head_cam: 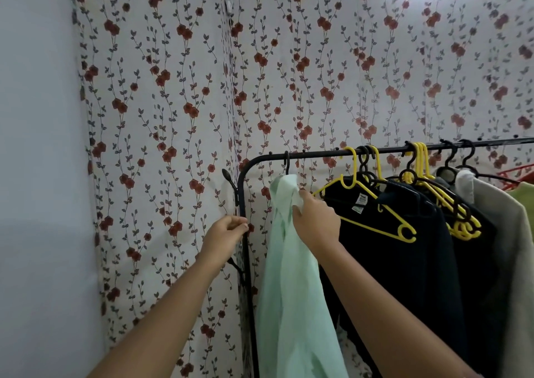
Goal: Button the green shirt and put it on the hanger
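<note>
At the left end of the black metal clothes rail (318, 153), just inside its rounded corner, my right hand (316, 221) closes on the collar of the pale mint-green cotton shirt (291, 291), fingers pinching a fold of the cloth near the top, while the shirt hangs from a dark hanger hook (287, 162) already over the bar. My left hand (228, 230) curls loosely beside the rail's upright post (245, 262), fingertips drawn together; whether it touches the post or holds anything I cannot tell. The shirt hangs long and bunched, its front placket turned from view, so I cannot say how many buttons are fastened. To finish well, I judge I should settle the collar squarely over the hanger's shoulders, draw the cloth down evenly on both sides, and steady the rail so the hook does not slide toward the corner. Counted along the bar: one green shirt; one lone yellow plastic hanger (372, 204) carrying a black garment (398, 262); a tight cluster of further yellow hangers (462, 221), too bunched to number; one pale beige garment (502, 233) toward the right end; several dark hooks.
</note>
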